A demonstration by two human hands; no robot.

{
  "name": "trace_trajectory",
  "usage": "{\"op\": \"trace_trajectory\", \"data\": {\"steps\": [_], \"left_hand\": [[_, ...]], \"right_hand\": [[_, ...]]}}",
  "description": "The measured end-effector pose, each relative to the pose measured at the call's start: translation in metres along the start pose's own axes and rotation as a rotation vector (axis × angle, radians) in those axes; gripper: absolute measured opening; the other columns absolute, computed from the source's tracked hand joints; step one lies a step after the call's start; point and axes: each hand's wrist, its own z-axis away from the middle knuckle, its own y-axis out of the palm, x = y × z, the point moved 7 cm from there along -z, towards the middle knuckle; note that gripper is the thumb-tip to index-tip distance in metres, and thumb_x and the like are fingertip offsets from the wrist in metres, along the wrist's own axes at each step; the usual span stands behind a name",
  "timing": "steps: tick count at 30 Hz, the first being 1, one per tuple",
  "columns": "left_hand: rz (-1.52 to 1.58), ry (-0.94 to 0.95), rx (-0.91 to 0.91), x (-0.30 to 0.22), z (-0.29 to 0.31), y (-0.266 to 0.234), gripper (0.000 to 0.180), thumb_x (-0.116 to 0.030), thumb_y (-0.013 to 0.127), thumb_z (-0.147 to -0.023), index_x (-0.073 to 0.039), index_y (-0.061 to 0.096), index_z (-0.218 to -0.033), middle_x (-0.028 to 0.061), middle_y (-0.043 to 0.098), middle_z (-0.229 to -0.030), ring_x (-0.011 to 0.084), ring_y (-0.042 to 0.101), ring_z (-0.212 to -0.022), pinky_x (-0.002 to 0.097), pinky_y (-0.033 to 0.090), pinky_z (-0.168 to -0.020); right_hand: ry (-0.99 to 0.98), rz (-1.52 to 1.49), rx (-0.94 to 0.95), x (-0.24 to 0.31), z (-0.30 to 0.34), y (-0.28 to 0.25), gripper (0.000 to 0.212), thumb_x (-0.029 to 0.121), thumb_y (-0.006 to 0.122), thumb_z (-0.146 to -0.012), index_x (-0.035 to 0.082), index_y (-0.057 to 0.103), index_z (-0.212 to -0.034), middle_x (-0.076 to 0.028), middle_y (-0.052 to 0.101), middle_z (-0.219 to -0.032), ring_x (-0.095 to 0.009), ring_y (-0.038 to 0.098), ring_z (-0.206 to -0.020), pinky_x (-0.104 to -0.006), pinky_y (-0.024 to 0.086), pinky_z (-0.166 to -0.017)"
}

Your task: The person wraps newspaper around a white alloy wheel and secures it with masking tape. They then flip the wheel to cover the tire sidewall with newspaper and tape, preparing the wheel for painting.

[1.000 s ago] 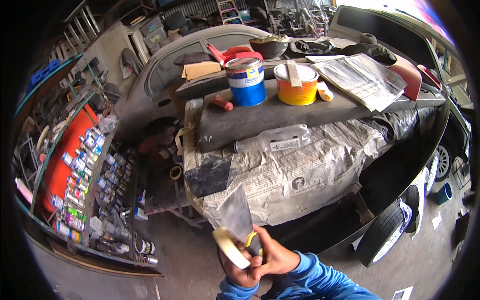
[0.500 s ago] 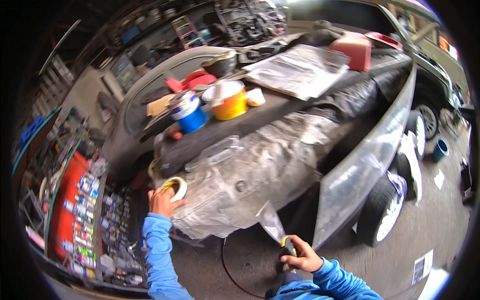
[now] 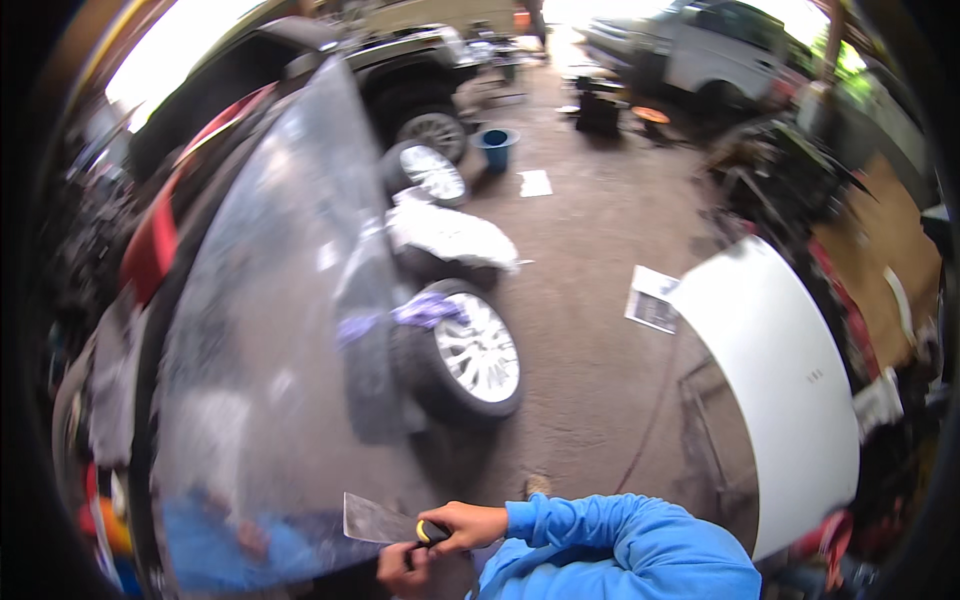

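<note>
My right hand (image 3: 468,524) is wrapped round the black-and-yellow handle of a putty knife (image 3: 375,520). Its wide, flat blade points left. Just below the handle is my left hand (image 3: 403,568), its fingers curled in; whatever they hold, if anything, is hidden. Both hands are close together at the lower middle, beside the near end of a large glossy grey panel (image 3: 270,340). A blue sleeve shows as a reflection in that panel.
Wheels with tyres (image 3: 480,350) stand along the panel's right side, one under a white cover (image 3: 450,235). A white curved car panel (image 3: 780,390) is at the right. Printed paper (image 3: 652,298) and a blue bucket (image 3: 495,148) are on the floor. Vehicles are parked behind.
The view has swung right, away from the covered car part with the cans. My left hand has left the tape roll and come beside my right hand, which still holds the putty knife.
</note>
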Motion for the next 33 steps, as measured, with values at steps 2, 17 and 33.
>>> {"op": "trace_trajectory", "data": {"steps": [2, 17, 33], "left_hand": [[0.033, -0.004, 0.408, -0.010, 0.003, 0.115, 0.023, -0.018, 0.065, -0.065, -0.003, 0.062, -0.081, 0.0135, 0.060, -0.074, 0.0336, 0.060, -0.068, 0.0403, 0.050, -0.064], [-0.673, -0.971, 0.391, 0.235, -0.085, 0.320, 0.029, -0.019, 0.071, -0.075, 0.003, 0.063, -0.093, 0.0200, 0.065, -0.099, 0.0294, 0.063, -0.093, 0.0395, 0.051, -0.078], [1.521, -0.816, 1.553, -0.489, -0.474, 1.006, 0.091, -0.077, 0.024, -0.079, -0.004, 0.041, -0.130, 0.0202, 0.043, -0.135, 0.0391, 0.042, -0.121, 0.0550, 0.034, -0.097]], "right_hand": [[0.168, -0.013, -0.214, -0.024, 0.040, -0.046, 0.035, 0.028, 0.069, -0.080, 0.002, 0.052, -0.098, -0.010, 0.057, -0.079, -0.016, 0.054, -0.073, -0.0324, 0.044, -0.065], [-0.231, -0.978, -1.335, -0.136, 0.322, -0.371, 0.040, 0.046, 0.048, -0.090, 0.007, 0.050, -0.095, -0.012, 0.054, -0.073, -0.022, 0.053, -0.059, -0.0366, 0.049, -0.058], [0.693, 0.073, -1.298, -0.205, 0.400, -0.888, 0.037, 0.033, 0.064, -0.081, 0.007, 0.050, -0.102, -0.018, 0.064, -0.077, -0.028, 0.064, -0.063, -0.0387, 0.050, -0.056]]}}
